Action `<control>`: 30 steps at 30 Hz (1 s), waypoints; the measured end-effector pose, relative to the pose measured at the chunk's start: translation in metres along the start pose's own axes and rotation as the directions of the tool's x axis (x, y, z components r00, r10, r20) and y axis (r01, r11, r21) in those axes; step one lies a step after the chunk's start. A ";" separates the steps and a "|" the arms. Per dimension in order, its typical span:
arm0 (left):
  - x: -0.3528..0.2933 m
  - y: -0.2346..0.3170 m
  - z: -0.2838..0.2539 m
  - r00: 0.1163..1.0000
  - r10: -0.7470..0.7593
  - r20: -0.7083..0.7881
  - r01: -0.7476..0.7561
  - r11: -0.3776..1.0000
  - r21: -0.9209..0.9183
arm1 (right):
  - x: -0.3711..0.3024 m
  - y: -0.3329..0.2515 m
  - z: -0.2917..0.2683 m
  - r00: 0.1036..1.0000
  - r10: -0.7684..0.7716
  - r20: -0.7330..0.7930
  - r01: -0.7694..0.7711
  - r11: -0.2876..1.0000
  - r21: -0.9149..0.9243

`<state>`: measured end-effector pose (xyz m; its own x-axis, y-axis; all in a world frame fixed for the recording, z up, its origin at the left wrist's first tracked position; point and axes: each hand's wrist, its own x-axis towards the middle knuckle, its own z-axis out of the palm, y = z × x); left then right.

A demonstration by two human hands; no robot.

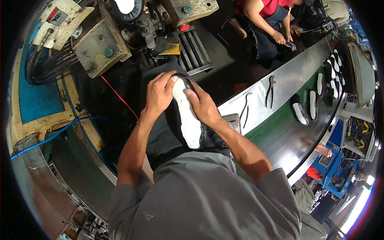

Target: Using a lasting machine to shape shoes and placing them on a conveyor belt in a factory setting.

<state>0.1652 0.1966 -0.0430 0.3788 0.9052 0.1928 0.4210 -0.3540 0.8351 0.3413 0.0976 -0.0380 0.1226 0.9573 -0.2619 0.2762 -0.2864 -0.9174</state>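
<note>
My left hand (161, 91) pinches a black shoe (175, 116) by its far end, my right hand (203, 106) grips its side, smooth white sole (188, 120) up above my lap (162, 138); rightward, pincers (271, 84) lie on a shiny metal surface (294, 72).

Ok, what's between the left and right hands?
In the head view, a dark shoe lies between the left hand and the right hand, its white underside facing the camera.
</note>
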 end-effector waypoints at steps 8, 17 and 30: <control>-0.010 0.023 -0.039 0.985 0.022 0.173 0.008 0.986 -0.168 | -0.067 0.005 -0.008 0.998 -0.001 0.065 0.010 0.990 -0.143; -0.055 0.129 -0.107 0.988 0.032 0.149 0.124 0.401 -0.908 | -0.052 -0.004 0.001 0.891 -0.443 0.101 0.454 0.880 -0.142; -0.085 0.112 -0.087 0.983 0.134 0.124 -0.088 0.943 -0.321 | -0.039 0.061 0.023 0.753 -0.636 0.170 0.658 0.732 -0.174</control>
<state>0.1082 0.1008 0.0787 0.5314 0.8131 0.2378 0.0993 -0.3385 0.9357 0.3311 0.0437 -0.0906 -0.2453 0.9094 0.3359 0.4489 0.4137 -0.7921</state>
